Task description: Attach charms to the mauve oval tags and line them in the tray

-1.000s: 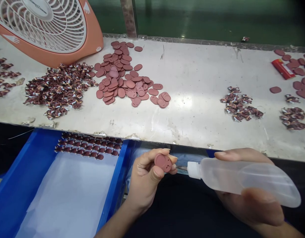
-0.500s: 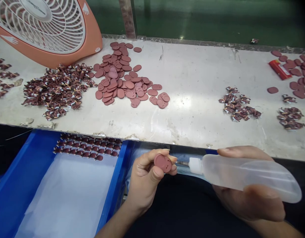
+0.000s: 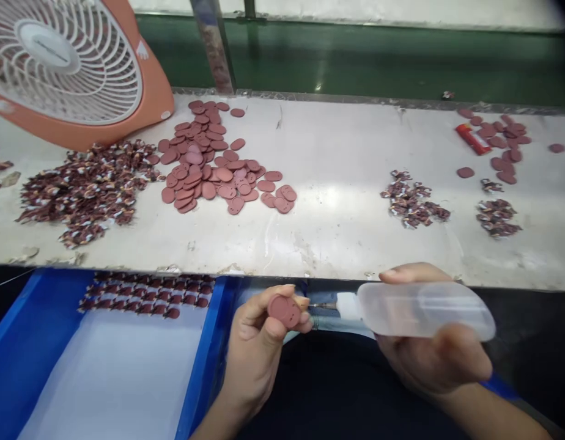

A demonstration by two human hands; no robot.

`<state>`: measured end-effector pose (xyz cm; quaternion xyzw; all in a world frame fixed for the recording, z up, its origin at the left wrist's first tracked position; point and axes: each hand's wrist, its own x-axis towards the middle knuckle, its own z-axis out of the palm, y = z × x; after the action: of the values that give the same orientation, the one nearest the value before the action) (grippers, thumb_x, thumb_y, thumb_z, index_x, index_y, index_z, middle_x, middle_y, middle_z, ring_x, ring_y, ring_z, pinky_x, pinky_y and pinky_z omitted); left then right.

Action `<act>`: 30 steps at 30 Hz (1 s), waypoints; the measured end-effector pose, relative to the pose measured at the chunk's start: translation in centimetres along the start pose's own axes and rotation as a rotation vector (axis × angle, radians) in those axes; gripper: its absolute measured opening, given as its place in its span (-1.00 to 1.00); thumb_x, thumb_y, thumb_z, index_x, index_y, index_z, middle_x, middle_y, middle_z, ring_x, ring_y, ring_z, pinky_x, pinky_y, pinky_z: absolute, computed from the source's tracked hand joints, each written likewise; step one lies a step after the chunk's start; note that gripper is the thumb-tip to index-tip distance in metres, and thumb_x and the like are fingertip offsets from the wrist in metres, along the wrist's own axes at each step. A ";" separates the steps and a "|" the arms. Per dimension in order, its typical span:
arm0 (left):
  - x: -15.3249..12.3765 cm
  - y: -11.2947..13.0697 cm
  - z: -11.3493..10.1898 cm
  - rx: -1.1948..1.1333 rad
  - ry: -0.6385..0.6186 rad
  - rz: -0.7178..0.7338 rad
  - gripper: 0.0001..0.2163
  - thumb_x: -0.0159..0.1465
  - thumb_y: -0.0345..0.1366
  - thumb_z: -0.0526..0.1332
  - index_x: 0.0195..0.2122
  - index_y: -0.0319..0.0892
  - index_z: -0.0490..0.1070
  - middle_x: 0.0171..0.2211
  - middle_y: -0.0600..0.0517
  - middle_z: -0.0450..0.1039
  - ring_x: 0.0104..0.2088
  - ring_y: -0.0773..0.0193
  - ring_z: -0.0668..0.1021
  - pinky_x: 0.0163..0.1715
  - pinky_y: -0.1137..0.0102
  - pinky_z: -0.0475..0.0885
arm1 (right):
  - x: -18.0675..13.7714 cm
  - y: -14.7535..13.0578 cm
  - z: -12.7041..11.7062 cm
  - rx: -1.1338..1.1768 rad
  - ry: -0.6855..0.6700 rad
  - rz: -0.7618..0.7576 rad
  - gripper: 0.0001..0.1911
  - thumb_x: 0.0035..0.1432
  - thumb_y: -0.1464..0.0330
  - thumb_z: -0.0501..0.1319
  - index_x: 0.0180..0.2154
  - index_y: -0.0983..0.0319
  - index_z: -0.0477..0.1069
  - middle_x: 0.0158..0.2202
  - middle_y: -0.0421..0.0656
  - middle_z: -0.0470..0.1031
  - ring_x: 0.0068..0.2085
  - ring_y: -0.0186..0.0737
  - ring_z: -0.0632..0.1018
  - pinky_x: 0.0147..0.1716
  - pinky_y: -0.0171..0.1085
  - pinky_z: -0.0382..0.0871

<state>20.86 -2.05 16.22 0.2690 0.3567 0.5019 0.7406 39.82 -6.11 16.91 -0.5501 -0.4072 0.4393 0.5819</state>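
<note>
My left hand (image 3: 257, 342) pinches a reddish-brown oval base (image 3: 282, 310) between thumb and fingers, its face with small holes turned toward me. Wrapped in my right hand (image 3: 433, 354) is a translucent squeeze bottle (image 3: 420, 310) lying nearly level. Its white cap (image 3: 348, 305) carries a thin metal needle tip (image 3: 323, 305) that points left at the fingers of my left hand, close to the base. Whether the tip touches the base I cannot tell. Both hands are in front of the table's near edge.
On the white table (image 3: 323, 238) lie a heap of oval bases (image 3: 209, 174), a pile of small painted figures (image 3: 85, 189), smaller figure clusters (image 3: 415, 201) and a red packet (image 3: 473, 139). An orange fan (image 3: 154, 98) stands at left. Below, a blue tray (image 3: 16, 348) holds rows of figures on bases (image 3: 145, 296).
The whole view has shifted, so the table's contents sit lower and further left. My hands keep the same grip on the base and the bottle; the needle tip stays beside the left fingers.
</note>
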 end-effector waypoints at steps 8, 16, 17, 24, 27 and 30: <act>0.8 0.9 0.2 0.019 0.391 -0.010 -0.52 -0.30 0.02 0.61 -0.37 -0.10 0.64 -0.49 0.07 0.63 -0.54 0.31 0.61 -0.52 0.52 0.59 | 6.7 -0.6 2.2 0.048 -0.089 0.002 -0.41 0.10 0.17 0.19 0.16 0.09 0.15 -0.07 -0.10 0.60 -0.07 -0.09 0.64 -0.13 -0.09 0.56; 0.8 1.4 1.3 0.046 0.415 0.008 -0.51 -0.34 -0.05 0.63 -0.38 -0.11 0.62 -0.49 0.11 0.62 -0.53 0.37 0.60 -0.50 0.58 0.59 | 8.4 0.5 1.0 -0.554 -0.057 -0.110 -0.52 0.01 0.31 0.39 0.00 0.15 0.40 0.01 -0.09 0.52 0.09 0.03 0.47 0.17 0.08 0.28; 0.7 1.3 1.2 0.048 0.415 0.004 -0.52 -0.32 -0.05 0.63 -0.38 -0.11 0.62 -0.48 0.11 0.63 -0.52 0.37 0.60 -0.49 0.58 0.59 | 8.2 0.2 0.2 -0.603 -0.042 -0.117 -0.41 -0.04 0.25 0.44 0.05 0.13 0.38 0.03 -0.09 0.51 0.06 0.01 0.49 0.12 0.02 0.35; 0.8 1.2 1.1 0.054 0.383 0.008 -0.57 -0.27 -0.10 0.63 -0.38 -0.11 0.63 -0.48 0.11 0.63 -0.52 0.35 0.62 -0.49 0.58 0.60 | 9.3 -0.5 -7.5 -1.004 0.447 -0.055 -0.48 0.00 0.02 0.40 -0.12 0.22 0.43 -0.30 -0.07 0.48 -0.24 0.02 0.48 -0.14 0.01 0.35; 0.9 1.4 1.4 0.048 0.366 0.011 -0.58 -0.27 -0.11 0.63 -0.38 -0.10 0.64 -0.48 0.11 0.63 -0.52 0.34 0.63 -0.49 0.58 0.60 | 10.3 -0.4 -8.9 -1.088 0.413 -0.009 -0.71 -0.01 0.13 0.39 -0.34 0.19 0.47 -0.48 -0.15 0.47 -0.34 0.00 0.50 -0.19 -0.02 0.35; 0.9 1.6 1.6 0.040 0.383 -0.036 -0.62 -0.23 -0.14 0.63 -0.41 -0.12 0.62 -0.52 0.12 0.61 -0.55 0.34 0.61 -0.52 0.57 0.59 | 10.1 -0.8 -9.3 -1.102 0.416 -0.003 -0.84 0.04 0.23 0.32 -0.40 0.19 0.49 -0.47 -0.10 0.52 -0.32 0.04 0.56 -0.16 0.02 0.38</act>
<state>21.43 -0.75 18.17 0.1767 0.5058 0.5235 0.6625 51.65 0.95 16.99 -0.8454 -0.4534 0.0448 0.2788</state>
